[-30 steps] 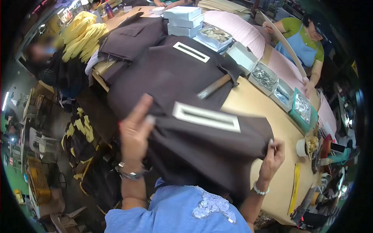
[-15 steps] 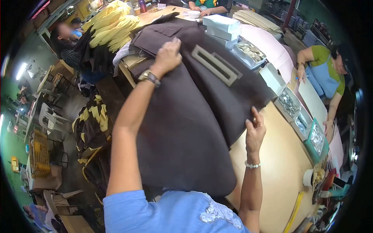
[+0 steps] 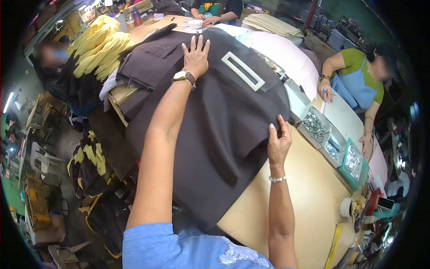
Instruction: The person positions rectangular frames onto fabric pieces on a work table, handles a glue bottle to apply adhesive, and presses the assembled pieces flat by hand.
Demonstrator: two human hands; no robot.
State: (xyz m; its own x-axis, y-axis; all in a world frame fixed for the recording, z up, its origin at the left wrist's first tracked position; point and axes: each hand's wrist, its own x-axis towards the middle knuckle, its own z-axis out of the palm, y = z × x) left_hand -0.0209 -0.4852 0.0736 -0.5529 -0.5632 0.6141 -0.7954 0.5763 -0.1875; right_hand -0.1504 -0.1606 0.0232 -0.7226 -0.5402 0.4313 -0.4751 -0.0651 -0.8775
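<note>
The left hand [image 3: 195, 62], splayed, and right hand [image 3: 279, 144], grip unclear, apparently spread dark-brown fabric [image 3: 201, 134]; its near folds [image 3: 227, 172] likely need smoothing.

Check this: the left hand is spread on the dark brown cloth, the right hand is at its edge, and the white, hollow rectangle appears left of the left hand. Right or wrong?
Wrong side: the head view shows the white, hollow rectangle right of the left hand. The rest stands: that hand is spread on the dark brown cloth, the right hand at its edge.
</note>
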